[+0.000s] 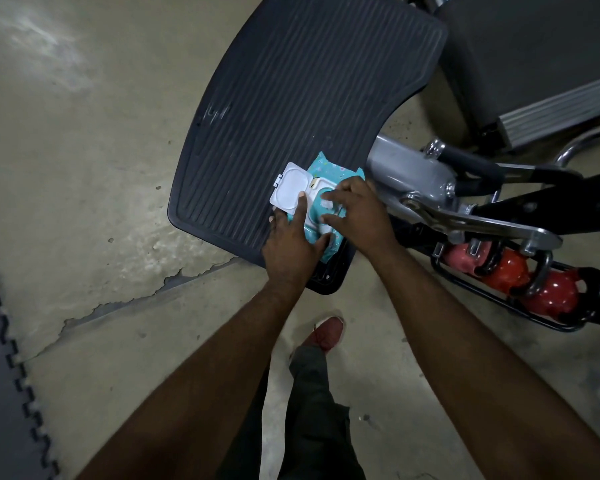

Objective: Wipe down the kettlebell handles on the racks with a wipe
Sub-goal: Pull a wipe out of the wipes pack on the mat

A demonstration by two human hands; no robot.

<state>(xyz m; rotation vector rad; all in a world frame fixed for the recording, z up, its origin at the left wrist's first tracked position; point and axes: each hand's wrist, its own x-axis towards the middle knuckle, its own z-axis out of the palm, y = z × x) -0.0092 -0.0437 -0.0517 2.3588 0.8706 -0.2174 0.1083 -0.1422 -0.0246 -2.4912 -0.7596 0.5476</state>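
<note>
A teal pack of wipes lies on a black ribbed platform, its white flip lid standing open. My left hand grips the pack from the near side, forefinger resting on the lid. My right hand sits over the pack's opening, fingertips pinching at the white wipe that shows there. Three red kettlebells with dark handles sit in a low black rack to the right.
Grey and chrome machine parts and a black padded seat crowd the right. Concrete floor spreads left, with interlocking dark mats at the far left. My red shoe is below the platform.
</note>
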